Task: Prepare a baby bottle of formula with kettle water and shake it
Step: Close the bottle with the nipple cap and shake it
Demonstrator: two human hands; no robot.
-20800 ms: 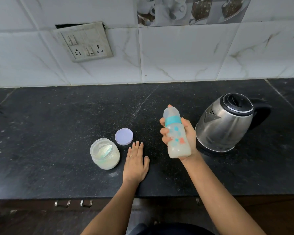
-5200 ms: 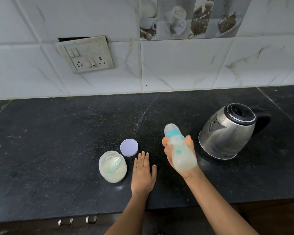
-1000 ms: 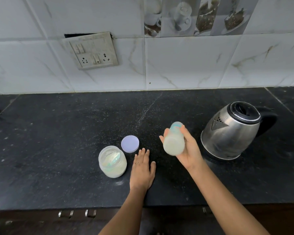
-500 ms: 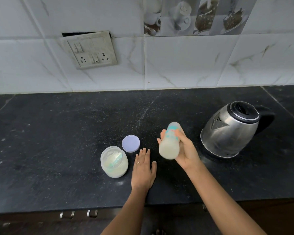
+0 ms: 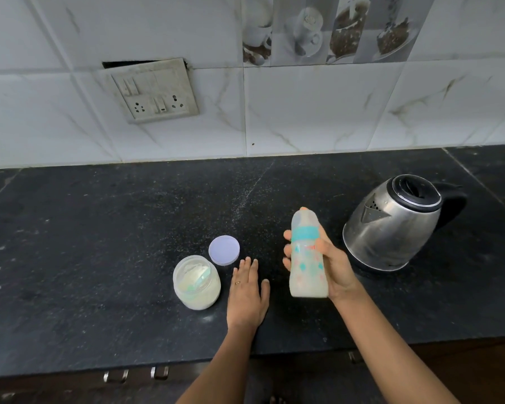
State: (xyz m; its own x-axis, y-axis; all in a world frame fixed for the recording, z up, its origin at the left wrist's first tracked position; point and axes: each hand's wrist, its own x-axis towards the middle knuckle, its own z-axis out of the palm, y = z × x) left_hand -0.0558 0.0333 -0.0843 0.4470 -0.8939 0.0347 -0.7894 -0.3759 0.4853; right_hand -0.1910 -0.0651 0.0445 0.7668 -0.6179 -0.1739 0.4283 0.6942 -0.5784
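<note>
My right hand [image 5: 334, 265] grips a capped baby bottle [image 5: 306, 258] with a teal collar and milky liquid inside, held nearly upright above the black counter [image 5: 99, 243]. My left hand [image 5: 247, 294] lies flat on the counter with fingers together, holding nothing. Just left of it stands an open formula jar [image 5: 196, 282] with white powder and a scoop inside. Its pale purple lid [image 5: 224, 249] lies behind the jar. A steel kettle [image 5: 394, 224] with a black handle sits to the right of the bottle.
A tiled wall rises behind the counter with a switch and socket plate [image 5: 155, 90] at upper left. The counter's front edge runs below my forearms, with drawer handles [image 5: 136, 374] underneath.
The bottle has swung from tilted with its base toward me back to nearly upright in my right hand. My left hand, the jar, the lid and the kettle have stayed put.
</note>
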